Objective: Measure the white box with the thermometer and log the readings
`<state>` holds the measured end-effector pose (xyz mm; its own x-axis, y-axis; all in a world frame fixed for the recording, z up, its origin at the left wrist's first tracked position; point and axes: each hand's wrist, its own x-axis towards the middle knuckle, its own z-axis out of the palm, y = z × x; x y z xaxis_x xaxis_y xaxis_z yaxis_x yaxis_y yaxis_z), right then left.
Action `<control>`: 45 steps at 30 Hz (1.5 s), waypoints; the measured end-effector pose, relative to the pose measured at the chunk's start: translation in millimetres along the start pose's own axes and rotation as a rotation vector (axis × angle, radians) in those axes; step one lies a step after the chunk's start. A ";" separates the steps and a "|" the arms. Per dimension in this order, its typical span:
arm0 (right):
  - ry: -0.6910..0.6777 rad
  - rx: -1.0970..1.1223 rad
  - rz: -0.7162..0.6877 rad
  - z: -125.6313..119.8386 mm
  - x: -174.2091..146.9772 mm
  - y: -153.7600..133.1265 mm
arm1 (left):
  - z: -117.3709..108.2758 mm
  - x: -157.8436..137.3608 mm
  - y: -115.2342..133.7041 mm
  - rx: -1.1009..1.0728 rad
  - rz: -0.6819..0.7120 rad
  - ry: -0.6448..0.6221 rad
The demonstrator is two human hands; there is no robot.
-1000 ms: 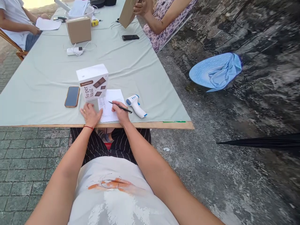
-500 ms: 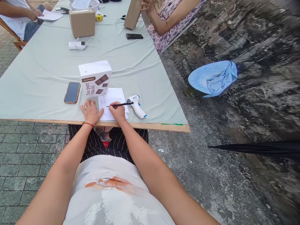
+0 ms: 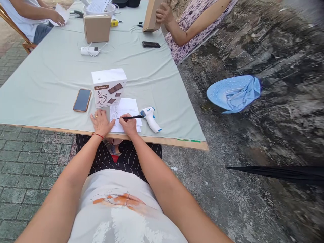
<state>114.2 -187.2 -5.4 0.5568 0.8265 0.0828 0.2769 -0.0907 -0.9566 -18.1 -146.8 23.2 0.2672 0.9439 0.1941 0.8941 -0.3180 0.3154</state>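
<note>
My right hand is closed round a black pen, its tip on the sheets of paper at the table's near edge. Flat on the cloth with fingers spread lies my left hand, its thumb at the papers' left side. Just behind the papers stands a white "Su-per Meal" box, upright, partly covering them. A white and blue infrared thermometer lies right of the papers, close to the pen's rear end. Left of the box rests a phone in a brown-edged case.
A cardboard box, a white device with a cable, a black phone and a yellow tape measure are farther back. One person handles paper at far left; another holds a carton. A blue hat lies by the rock.
The view has shifted slightly, so the table appears farther right and lower. The carton in the other person's hand stands more upright, and the person at left has moved their paper. My pen stays on the paper.
</note>
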 end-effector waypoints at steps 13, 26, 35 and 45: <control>0.002 -0.018 -0.008 -0.2 0.0 0.6 | -3.0 -1.4 1.9 0.054 -0.006 -0.030; 0.002 0.002 -0.013 -0.5 0.8 -0.6 | -2.8 -1.0 2.2 0.055 -0.007 -0.026; -0.012 0.019 -0.020 -1.7 1.3 -0.1 | -2.0 -0.8 1.4 0.053 -0.005 -0.017; -0.003 0.009 -0.013 -2.8 -0.2 -3.1 | -3.0 -1.6 1.8 0.058 -0.008 -0.020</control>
<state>115.4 -188.6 -1.7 0.5508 0.8293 0.0940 0.2769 -0.0754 -0.9579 -18.0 -149.1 26.3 0.2668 0.9481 0.1731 0.9154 -0.3055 0.2622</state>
